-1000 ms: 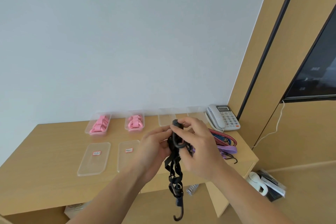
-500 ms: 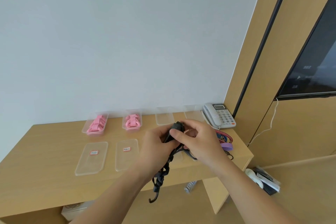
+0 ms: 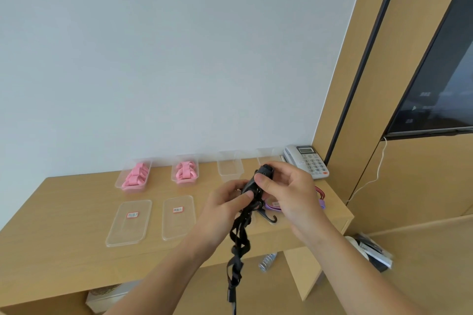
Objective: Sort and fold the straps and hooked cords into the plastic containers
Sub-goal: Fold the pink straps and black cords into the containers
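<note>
Over on the left side of the light wooden desk (image 3: 64,215), you're looking at two clear plastic containers holding folded pink straps (image 3: 135,176) and (image 3: 185,172), with two flat clear lids carrying red-bordered labels (image 3: 129,222) and (image 3: 178,217) lying just in front of them. Next along the back edge, an empty clear plastic container (image 3: 229,167) is sitting open, so that's probably where this one is heading.

Moving to the middle: your left hand (image 3: 222,206) is pinching the black hooked cord bundle (image 3: 252,188) with thumb on top, and your right hand (image 3: 289,186) is gripping the top end of it, fingers curled around. Both are holding it up above the desk's front edge, and the long twisted tail (image 3: 238,245) is dangling well below desk level.

That tail is the risk imo. It's hanging loose and kinked, so folding it up could be snagging it on itself or on the desk edge. A black hook (image 3: 268,217) is also sticking out right under your hands, near the purple strap (image 3: 272,206) and the striped cords (image 3: 321,193) piled on the desk, so it could be catching those and dragging them along. On the far right, the grey desk phone (image 3: 307,160) is close enough to get bumped.
</note>
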`<state>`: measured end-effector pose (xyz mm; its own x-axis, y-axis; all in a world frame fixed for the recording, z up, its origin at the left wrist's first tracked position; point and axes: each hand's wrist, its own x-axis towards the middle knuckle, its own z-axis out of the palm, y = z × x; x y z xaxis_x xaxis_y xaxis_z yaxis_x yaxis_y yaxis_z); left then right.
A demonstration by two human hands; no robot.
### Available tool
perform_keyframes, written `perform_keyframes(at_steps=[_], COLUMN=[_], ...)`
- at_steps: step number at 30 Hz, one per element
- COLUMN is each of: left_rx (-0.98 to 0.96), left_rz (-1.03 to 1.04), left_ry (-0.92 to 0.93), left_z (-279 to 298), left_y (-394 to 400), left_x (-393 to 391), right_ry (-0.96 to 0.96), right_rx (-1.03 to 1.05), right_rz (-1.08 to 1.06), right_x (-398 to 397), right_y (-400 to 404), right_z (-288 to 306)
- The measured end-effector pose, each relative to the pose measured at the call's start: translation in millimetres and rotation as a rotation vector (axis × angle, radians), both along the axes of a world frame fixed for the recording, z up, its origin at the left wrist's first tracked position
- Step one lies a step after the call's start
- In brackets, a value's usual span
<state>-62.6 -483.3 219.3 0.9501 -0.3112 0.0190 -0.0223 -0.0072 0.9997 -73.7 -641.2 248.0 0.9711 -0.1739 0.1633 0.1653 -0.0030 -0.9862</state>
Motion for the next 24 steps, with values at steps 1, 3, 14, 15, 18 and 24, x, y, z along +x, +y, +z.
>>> perform_keyframes(at_steps=[1, 3, 14, 15, 18, 24], left_rx=[-0.010, -0.048, -0.263, -0.298, -0.387, -0.485], left_rz=[-0.024, -0.069, -0.158, -0.164, -0.156, -0.147], left_ry=[0.007, 0.055, 0.405, 0.417, 0.433, 0.437], left_z=[-0.2, -3.0, -2.2, -0.7, 1.6, 7.2], left_y=[0.4, 0.5, -6.1, -7.1, -7.7, -5.2], left_x=[0.2, -0.5, -14.6, -15.4, -15.7, -13.0], right_ry=[-0.027, -0.077, -0.275, -0.316, -0.515, -0.753], right_rx=[0.001, -0.075, -0.368, -0.414, -0.558, -0.717], right_rz=[-0.016, -0.052, -0.150, -0.174, -0.238, -0.217], right_x=[-0.9, -1.9, -12.4, -13.4, -14.6, -16.1], right_y=[0.0, 1.2, 0.8, 1.8, 1.5, 0.7], right_z=[-1.0, -3.7, -7.8, -10.7, -20.8, -44.2])
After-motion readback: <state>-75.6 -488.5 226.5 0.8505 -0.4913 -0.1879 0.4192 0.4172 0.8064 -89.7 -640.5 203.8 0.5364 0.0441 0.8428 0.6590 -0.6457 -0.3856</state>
